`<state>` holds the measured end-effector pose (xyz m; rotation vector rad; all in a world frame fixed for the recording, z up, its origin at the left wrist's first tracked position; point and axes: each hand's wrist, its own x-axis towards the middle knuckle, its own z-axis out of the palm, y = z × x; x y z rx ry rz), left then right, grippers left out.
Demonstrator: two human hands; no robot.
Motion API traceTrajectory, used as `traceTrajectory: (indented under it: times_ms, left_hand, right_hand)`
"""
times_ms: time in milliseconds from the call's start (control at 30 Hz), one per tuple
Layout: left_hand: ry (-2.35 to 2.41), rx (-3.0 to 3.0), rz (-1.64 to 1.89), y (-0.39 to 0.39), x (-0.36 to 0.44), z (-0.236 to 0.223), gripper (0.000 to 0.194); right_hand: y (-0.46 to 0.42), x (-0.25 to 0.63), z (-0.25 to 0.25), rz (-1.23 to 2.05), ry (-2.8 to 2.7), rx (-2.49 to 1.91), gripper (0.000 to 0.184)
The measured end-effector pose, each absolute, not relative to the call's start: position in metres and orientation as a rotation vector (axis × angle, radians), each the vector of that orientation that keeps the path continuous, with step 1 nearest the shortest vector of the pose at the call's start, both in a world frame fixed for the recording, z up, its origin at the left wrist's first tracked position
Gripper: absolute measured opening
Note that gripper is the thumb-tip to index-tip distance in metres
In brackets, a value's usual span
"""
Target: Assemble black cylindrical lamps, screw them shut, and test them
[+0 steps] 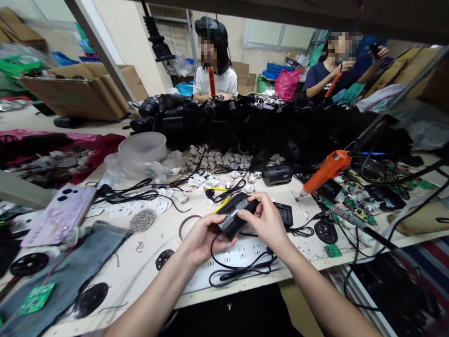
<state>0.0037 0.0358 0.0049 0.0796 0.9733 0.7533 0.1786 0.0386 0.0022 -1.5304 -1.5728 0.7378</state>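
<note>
Both hands hold a black plastic housing (234, 216) tilted above the bench, with a black cable trailing from its lower end. My left hand (206, 234) grips the lower left end, fingers beneath and thumb on the near edge. My right hand (264, 217) pinches the upper right end between thumb and fingers. Under the hands the cable's coiled bundle (242, 271) lies over a white power strip (233, 255). Just right of the right hand is another black plastic part (283, 214). An orange electric screwdriver (326, 172) hangs farther right, its tip near the bench.
A phone (59, 213) and a grey cloth (84, 262) lie left. A plastic tub (143, 146) and many small white parts (220, 159) are farther back, before a heap of black housings (224, 121). Green circuit boards (333, 250) lie right. Two people (215, 61) work across the bench.
</note>
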Motion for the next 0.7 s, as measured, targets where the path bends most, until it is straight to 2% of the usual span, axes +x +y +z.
traceTrajectory:
  times_ms: [100, 233, 367, 567, 700]
  left_hand:
    - [1.018, 0.091, 0.76, 0.037, 0.004, 0.007, 0.02]
    - [1.084, 0.18, 0.822, 0.037, 0.003, 0.012, 0.012]
    - [1.082, 0.25, 0.813, 0.034, 0.004, 0.016, 0.014]
    - [1.03, 0.534, 0.865, 0.025, 0.005, 0.021, 0.053]
    - [1.033, 0.619, 0.862, 0.022, 0.002, 0.025, 0.061]
  right_hand:
    - [0.037, 0.185, 0.002, 0.707, -1.668, -1.483, 0.029]
    - [0.034, 0.201, 0.003, 0.288, -1.99, -1.24, 0.036]
    - [0.033, 0.21, 0.004, 0.032, -2.179, -0.941, 0.026]
    - [0.023, 0.211, 0.004, 0.087, -2.147, -0.77, 0.018]
    - [0.015, 0.21, 0.005, 0.052, -2.096, -0.776, 0.02]
